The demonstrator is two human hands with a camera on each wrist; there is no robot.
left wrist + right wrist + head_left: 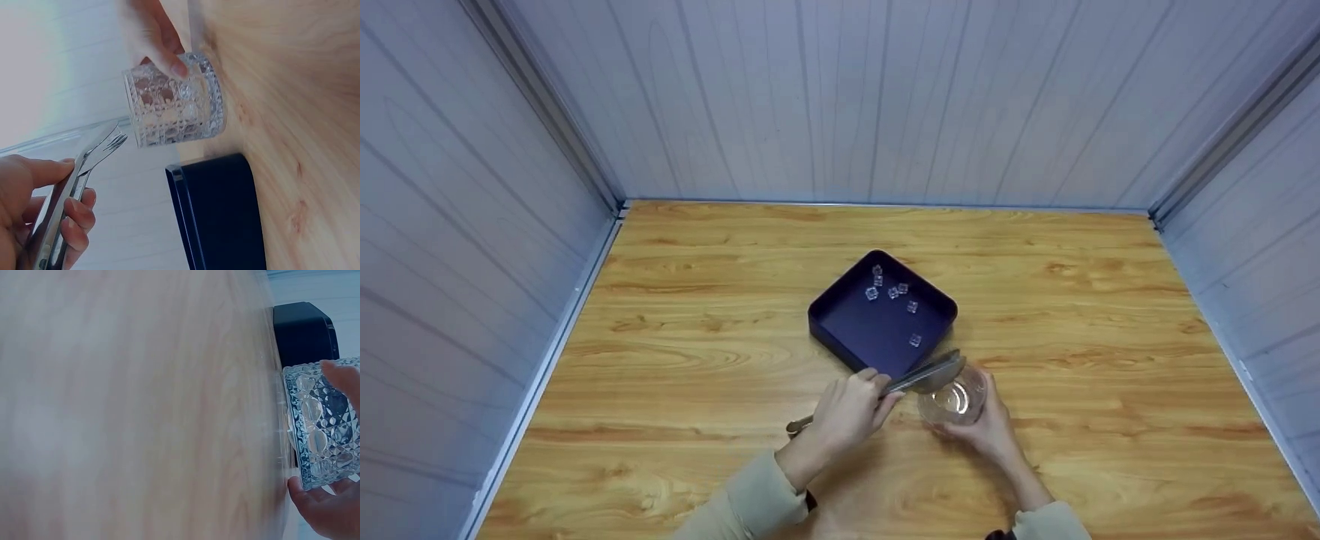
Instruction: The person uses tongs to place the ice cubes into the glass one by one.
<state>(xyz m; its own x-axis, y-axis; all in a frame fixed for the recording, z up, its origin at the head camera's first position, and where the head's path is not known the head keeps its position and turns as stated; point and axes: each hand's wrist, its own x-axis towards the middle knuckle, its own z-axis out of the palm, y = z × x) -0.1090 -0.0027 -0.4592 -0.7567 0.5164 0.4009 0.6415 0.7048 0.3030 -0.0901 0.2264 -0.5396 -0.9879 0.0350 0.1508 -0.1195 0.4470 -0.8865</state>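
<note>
My left hand (846, 412) grips a pair of metal serving tongs (924, 375), one tip forked with tines. In the head view the tips reach over the rim of a clear glass tumbler (951, 405); the left wrist view shows them just off its mouth, with nothing visible between them. Curled around the tumbler's side is my right hand (991, 426), thumb and fingers on opposite sides. Embossed patterns cover the tumbler (174, 107), and what it contains is hard to make out. Several clear cubes (871, 293) lie scattered in a dark square tray (847, 322) just beyond both hands.
All of this is on a wood-grain table (697, 300). Pale panels rise at the back (840, 105), left and right edges. The tray's raised wall (840, 351) lies close to the tongs and the tumbler.
</note>
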